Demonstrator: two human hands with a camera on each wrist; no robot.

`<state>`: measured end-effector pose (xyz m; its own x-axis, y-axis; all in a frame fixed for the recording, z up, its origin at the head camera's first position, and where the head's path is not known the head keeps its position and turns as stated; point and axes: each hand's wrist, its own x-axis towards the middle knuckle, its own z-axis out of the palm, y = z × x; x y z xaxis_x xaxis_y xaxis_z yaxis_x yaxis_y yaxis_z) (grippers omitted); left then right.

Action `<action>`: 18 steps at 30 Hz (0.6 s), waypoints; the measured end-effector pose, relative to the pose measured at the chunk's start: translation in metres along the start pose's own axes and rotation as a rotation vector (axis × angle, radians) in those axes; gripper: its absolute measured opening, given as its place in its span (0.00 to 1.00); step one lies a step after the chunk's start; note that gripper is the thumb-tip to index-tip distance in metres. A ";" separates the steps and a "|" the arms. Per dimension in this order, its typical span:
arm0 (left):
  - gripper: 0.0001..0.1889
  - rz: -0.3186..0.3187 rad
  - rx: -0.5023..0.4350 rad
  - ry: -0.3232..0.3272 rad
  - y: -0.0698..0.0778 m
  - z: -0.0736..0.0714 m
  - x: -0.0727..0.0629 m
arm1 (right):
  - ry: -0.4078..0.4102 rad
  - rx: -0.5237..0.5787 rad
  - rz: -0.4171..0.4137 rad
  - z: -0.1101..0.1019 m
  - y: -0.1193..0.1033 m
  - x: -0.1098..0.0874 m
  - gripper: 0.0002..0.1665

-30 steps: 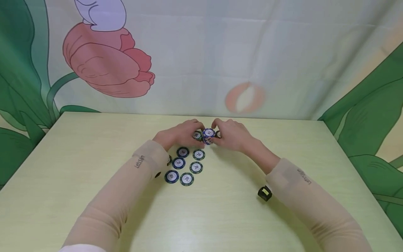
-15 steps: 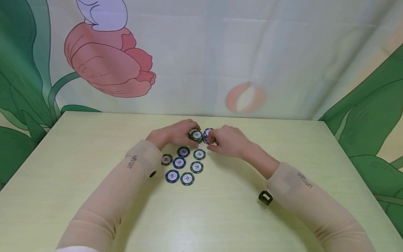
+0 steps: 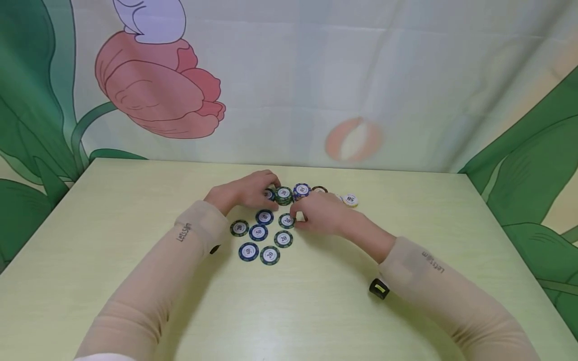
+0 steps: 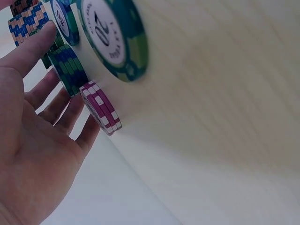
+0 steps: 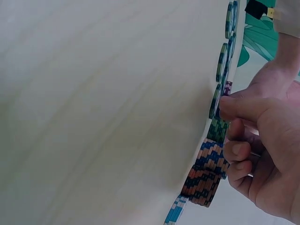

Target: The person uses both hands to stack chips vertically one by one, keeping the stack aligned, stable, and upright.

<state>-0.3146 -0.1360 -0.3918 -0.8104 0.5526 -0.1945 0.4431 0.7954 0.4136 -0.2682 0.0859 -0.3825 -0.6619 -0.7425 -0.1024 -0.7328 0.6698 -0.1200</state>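
My left hand (image 3: 247, 191) curves round a stack of blue poker chips (image 3: 269, 194), thumb in front and fingers behind. In the left wrist view, my left hand's fingers reach behind that blue-and-green stack (image 4: 68, 70), beside a short maroon-and-white stack (image 4: 100, 108). Thumb and forefinger of my right hand (image 3: 322, 213) pinch at the right edge of a green chip (image 3: 286, 220) marked 20. That green chip (image 5: 215, 101) shows by the thumb in the right wrist view; the forefinger's grip is partly hidden. A green stack (image 3: 284, 195) stands between the hands.
A blue-and-tan stack (image 3: 302, 190), a darker stack (image 3: 319, 189) and a white-topped stack (image 3: 350, 200) continue the row rightward. Loose blue chips (image 3: 258, 232) and green chips (image 3: 283, 239) lie in front. A curtain (image 3: 289, 90) hangs behind the table (image 3: 325, 311).
My left hand has shifted left from the green stack to the blue one. The right hand has drawn back from the blue-and-tan stack to the loose green chip, uncovering stacks at the right.
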 end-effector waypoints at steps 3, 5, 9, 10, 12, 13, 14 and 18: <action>0.28 -0.011 0.004 0.009 0.000 0.001 0.000 | -0.004 0.006 -0.018 0.002 -0.002 0.000 0.14; 0.28 -0.020 0.010 0.013 0.000 0.002 0.000 | -0.002 0.009 -0.029 0.002 -0.003 0.000 0.16; 0.28 -0.040 0.032 0.016 0.000 0.005 0.000 | -0.008 0.006 -0.037 0.004 -0.004 0.000 0.16; 0.28 -0.045 0.035 0.017 0.000 0.005 0.000 | -0.011 0.005 -0.037 0.005 -0.004 0.000 0.16; 0.28 -0.048 0.044 0.022 0.000 0.006 0.000 | -0.011 0.001 -0.034 0.006 -0.004 0.000 0.15; 0.28 -0.049 0.045 0.024 -0.001 0.007 0.000 | -0.009 -0.001 -0.032 0.006 -0.003 0.000 0.15; 0.28 -0.049 0.047 0.028 -0.001 0.007 0.001 | -0.006 0.000 -0.031 0.006 -0.003 0.000 0.14; 0.28 -0.049 0.052 0.037 -0.002 0.008 0.001 | 0.004 0.003 -0.021 0.007 -0.003 0.000 0.15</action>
<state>-0.3130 -0.1352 -0.3997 -0.8450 0.5035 -0.1801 0.4208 0.8339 0.3571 -0.2650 0.0834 -0.3890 -0.6471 -0.7564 -0.0955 -0.7460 0.6540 -0.1255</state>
